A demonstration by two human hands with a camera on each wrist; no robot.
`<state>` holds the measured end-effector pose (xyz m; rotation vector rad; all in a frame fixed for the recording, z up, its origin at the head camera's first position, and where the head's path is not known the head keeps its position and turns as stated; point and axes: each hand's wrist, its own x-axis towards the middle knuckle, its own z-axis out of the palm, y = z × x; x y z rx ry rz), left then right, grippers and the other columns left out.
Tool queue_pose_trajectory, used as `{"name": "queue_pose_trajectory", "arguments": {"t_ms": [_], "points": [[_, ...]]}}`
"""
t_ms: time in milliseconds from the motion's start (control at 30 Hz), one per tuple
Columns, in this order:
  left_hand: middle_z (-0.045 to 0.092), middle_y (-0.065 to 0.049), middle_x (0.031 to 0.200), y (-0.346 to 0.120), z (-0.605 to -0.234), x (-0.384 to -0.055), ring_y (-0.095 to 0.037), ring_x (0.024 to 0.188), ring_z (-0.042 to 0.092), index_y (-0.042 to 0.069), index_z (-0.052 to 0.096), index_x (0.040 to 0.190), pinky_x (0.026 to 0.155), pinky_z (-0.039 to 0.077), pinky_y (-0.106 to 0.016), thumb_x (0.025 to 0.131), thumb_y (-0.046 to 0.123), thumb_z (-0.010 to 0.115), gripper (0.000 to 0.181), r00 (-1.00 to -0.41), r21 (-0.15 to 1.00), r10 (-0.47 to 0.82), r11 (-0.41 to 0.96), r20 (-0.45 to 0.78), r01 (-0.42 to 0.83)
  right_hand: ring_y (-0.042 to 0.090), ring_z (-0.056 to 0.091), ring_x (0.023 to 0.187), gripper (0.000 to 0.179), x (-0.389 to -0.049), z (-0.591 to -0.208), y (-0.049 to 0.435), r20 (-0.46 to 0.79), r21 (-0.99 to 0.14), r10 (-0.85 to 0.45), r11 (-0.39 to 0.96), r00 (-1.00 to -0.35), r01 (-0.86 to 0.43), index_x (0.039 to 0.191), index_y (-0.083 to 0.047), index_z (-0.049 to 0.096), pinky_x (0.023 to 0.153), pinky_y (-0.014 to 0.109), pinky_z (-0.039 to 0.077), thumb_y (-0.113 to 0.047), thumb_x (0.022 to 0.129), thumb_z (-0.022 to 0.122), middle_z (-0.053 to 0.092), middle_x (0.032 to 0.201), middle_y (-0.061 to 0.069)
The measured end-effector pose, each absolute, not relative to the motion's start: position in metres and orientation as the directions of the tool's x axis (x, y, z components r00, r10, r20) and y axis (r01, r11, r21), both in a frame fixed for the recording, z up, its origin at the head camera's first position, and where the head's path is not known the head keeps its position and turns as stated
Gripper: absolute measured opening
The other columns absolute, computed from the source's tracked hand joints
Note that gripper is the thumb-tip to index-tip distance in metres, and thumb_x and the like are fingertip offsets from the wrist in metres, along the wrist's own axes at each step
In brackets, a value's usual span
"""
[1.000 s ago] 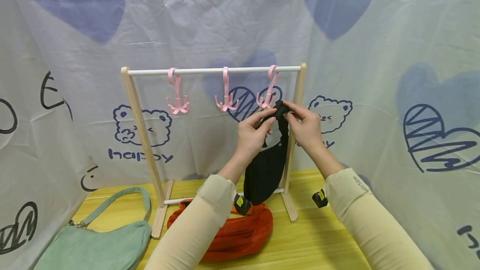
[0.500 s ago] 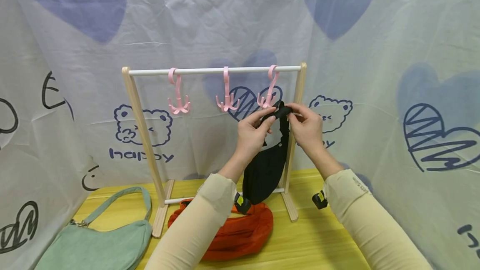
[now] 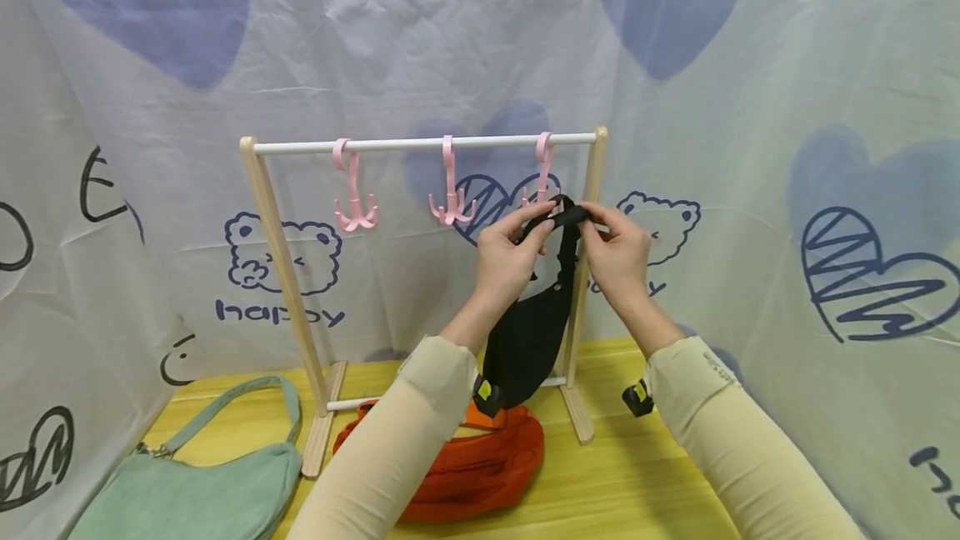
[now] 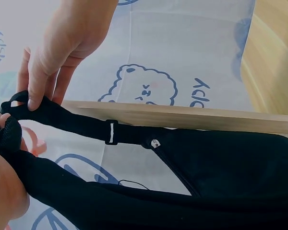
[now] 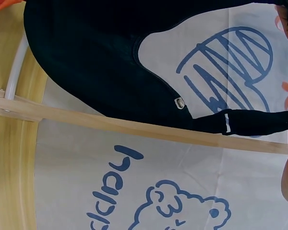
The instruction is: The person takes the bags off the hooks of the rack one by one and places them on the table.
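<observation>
A black shoulder bag (image 3: 528,340) hangs from its strap between my two hands, in front of the rack's right post. My left hand (image 3: 506,261) pinches the strap on its left side. On the other side, my right hand (image 3: 618,252) pinches the strap (image 4: 62,117) between thumb and fingers. Right behind the raised strap hangs the right pink hook (image 3: 543,161), its lower prongs partly hidden by my left hand and the strap. Whether the strap touches a prong I cannot tell. A strap slider (image 5: 227,122) shows below my right hand in the right wrist view.
Two more pink hooks, the left one (image 3: 355,190) and the middle one (image 3: 450,190), hang on the white rail (image 3: 397,144) of the wooden rack. A red-orange bag (image 3: 480,473) lies under my left forearm. At the left lies a green bag (image 3: 195,494) on the yellow table (image 3: 622,482).
Both hands and the strap have risen slightly towards the right hook, which now hangs straighter. My right fingers have shifted a little right along the strap. The other bags stay put.
</observation>
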<state>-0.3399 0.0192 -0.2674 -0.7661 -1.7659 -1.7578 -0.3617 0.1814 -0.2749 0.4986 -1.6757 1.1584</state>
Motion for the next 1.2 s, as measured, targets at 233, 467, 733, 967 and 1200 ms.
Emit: {"name": "queue_pose_trajectory", "arguments": {"t_ms": [233, 467, 733, 967, 1200], "points": [[0.069, -0.012, 0.072, 0.021, -0.264, -0.338, -0.013, 0.052, 0.053, 0.01, 0.077, 0.125, 0.042, 0.031, -0.024, 0.099, 0.009, 0.072, 0.027, -0.696, 0.696, 0.031, -0.006, 0.717, 0.718, 0.02, 0.069, 0.087, 0.015, -0.342, -0.263, 0.173, 0.888, -0.458, 0.208, 0.474, -0.409, -0.752, 0.104, 0.011, 0.077, 0.071, 0.005, 0.052, 0.013, 0.092, 0.068, 0.076, 0.097, 0.027], [0.068, -0.013, 0.073, 0.02, -0.263, -0.336, -0.033, 0.056, 0.056, 0.009, 0.077, 0.125, 0.043, 0.031, -0.024, 0.099, 0.009, 0.073, 0.026, -0.697, 0.698, 0.027, 0.0, 0.716, 0.717, 0.0, 0.067, 0.086, 0.014, -0.327, -0.256, 0.169, 0.889, -0.457, 0.209, 0.457, -0.408, -0.763, 0.103, 0.012, 0.077, 0.073, 0.006, 0.053, 0.013, 0.092, 0.068, 0.075, 0.097, 0.028], [0.076, -0.013, 0.114, 0.016, -0.266, -0.332, -0.008, 0.058, 0.058, 0.006, 0.076, 0.125, 0.044, 0.033, -0.022, 0.098, 0.006, 0.072, 0.027, -0.701, 0.702, 0.038, -0.025, 0.712, 0.712, 0.001, 0.067, 0.089, 0.015, -0.321, -0.259, 0.171, 0.893, -0.449, 0.173, 0.405, -0.415, -0.797, 0.104, 0.014, 0.076, 0.075, 0.011, 0.056, 0.016, 0.091, 0.067, 0.075, 0.1, 0.029], [0.073, -0.014, 0.081, 0.009, -0.269, -0.329, -0.01, 0.058, 0.06, 0.006, 0.077, 0.123, 0.043, 0.033, -0.022, 0.097, 0.005, 0.073, 0.026, -0.696, 0.697, 0.037, -0.029, 0.717, 0.717, 0.006, 0.068, 0.09, 0.015, -0.316, -0.262, 0.171, 0.895, -0.44, 0.131, 0.41, -0.426, -0.799, 0.105, 0.014, 0.075, 0.079, 0.014, 0.057, 0.016, 0.092, 0.067, 0.075, 0.101, 0.029], [0.074, -0.017, 0.088, 0.001, -0.264, -0.327, -0.01, 0.058, 0.06, 0.004, 0.077, 0.123, 0.043, 0.034, -0.023, 0.097, 0.004, 0.073, 0.026, -0.668, 0.67, 0.048, -0.023, 0.742, 0.742, 0.028, 0.07, 0.095, 0.019, -0.314, -0.264, 0.171, 0.882, -0.454, 0.077, 0.403, -0.465, -0.795, 0.109, 0.014, 0.074, 0.084, 0.012, 0.055, 0.017, 0.092, 0.067, 0.074, 0.107, 0.029]]}}
